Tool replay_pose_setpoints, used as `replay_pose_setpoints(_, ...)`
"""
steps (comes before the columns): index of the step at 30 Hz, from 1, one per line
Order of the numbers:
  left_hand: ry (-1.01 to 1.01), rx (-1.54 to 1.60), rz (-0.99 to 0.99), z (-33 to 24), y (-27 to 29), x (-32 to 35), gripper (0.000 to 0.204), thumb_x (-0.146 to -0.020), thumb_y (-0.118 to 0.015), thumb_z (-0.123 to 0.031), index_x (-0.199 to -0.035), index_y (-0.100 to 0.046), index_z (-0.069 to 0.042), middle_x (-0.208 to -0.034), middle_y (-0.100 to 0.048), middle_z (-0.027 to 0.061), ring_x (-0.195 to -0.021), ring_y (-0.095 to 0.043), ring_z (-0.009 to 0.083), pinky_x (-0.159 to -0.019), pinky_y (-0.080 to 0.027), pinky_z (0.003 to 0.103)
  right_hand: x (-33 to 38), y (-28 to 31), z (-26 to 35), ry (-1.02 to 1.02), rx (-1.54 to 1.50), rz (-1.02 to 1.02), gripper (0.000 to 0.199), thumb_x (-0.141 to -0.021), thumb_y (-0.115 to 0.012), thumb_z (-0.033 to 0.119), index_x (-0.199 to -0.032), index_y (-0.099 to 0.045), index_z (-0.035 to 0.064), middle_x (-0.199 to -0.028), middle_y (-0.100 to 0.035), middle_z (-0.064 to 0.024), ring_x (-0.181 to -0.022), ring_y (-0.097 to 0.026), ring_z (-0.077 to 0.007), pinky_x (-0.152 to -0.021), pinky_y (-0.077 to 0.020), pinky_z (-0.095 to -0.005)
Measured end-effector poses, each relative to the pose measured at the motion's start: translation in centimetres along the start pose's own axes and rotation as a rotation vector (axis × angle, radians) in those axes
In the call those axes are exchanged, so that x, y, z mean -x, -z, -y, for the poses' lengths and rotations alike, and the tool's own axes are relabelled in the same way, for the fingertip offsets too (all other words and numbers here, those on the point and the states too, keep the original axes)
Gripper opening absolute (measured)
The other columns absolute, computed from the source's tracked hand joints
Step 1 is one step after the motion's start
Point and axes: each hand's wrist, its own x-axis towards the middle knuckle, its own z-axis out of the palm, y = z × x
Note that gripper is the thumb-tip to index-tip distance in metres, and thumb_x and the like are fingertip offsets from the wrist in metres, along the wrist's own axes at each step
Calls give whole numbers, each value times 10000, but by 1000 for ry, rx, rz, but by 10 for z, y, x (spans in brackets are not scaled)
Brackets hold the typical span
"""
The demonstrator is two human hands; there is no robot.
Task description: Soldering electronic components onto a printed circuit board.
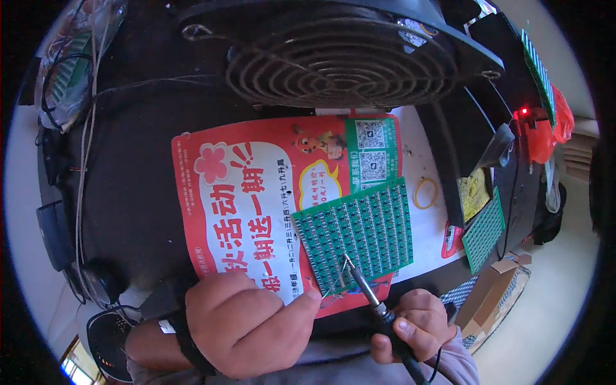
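A green circuit board panel [359, 231] with rows of small parts lies on a red and white printed sheet [192, 167]. My right hand [420, 324] grips a soldering iron [369, 292] by its dark handle, and the iron's tip rests at or just over the panel's lower middle. From the left, my left hand [250, 327] pinches a thin strand of solder wire [332, 284] between thumb and finger. The wire runs up to the iron's tip. Whether the tip touches the board, I cannot tell.
A black fan [340, 64] with a round wire grille stands just beyond the sheet. To the right are a rubber band [425, 192], a yellow sponge [475, 196], a second green panel [484, 231] and a cardboard box [497, 298]. Cables [83, 173] run along the left side.
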Motion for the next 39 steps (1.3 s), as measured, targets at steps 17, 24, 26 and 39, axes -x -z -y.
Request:
replay_pose_setpoints(17,0,8,51,3,0,4,217,-642,-733,-31,-845,-662,-62,-622,-464,-13,-496,-444,147,-463,-356,285,3,-4,-1,-3,-4,-28,317,-648,-777,139,-882,-616,-2,-674,-538,-44,-533,-489,-157,-417,-391,-256)
replay_pose_setpoints(24,-27,12,19,4,-4,4,262,-612,-740,-32,-866,-684,-57,-636,-459,-24,-499,-433,147,-458,-342,277,4,-1,2,-12,1,-33,296,-645,-777,151,-850,-609,16,-644,-531,-35,-515,-480,-153,-407,-383,-255)
replay_pose_setpoints(26,-39,7,45,4,-3,4,279,-605,-742,-36,-879,-690,-56,-641,-459,-25,-500,-431,147,-456,-341,276,4,-2,1,-7,2,-50,288,-645,-775,153,-837,-606,19,-633,-528,-32,-512,-478,-153,-404,-382,-254)
replay_pose_setpoints(39,-43,13,74,6,-6,7,314,-592,-722,-46,-905,-695,-31,-605,-461,-24,-466,-420,145,-433,-331,281,4,2,7,-42,39,53,377,-705,-689,127,-1030,-514,50,-705,-454,-43,-532,-462,-161,-422,-374,-263)
